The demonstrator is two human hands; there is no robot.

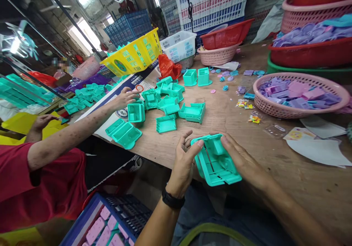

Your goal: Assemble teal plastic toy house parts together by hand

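Both my hands hold one teal plastic housing (216, 161) just in front of the table's near edge. My left hand (184, 161) grips its left side, thumb on the top corner; a black band is on that wrist. My right hand (242, 158) clasps its right side from above. A loose pile of the same teal housings (167, 99) lies on the wooden table (225, 114) beyond my hands.
A co-worker in a red shirt (41, 180) at the left reaches a hand (125, 97) to the pile. A pink basket of purple parts (299, 93) sits at the right, paper sheets (319, 143) near it. A yellow basket (134, 55) and a blue crate (110, 220) are also around.
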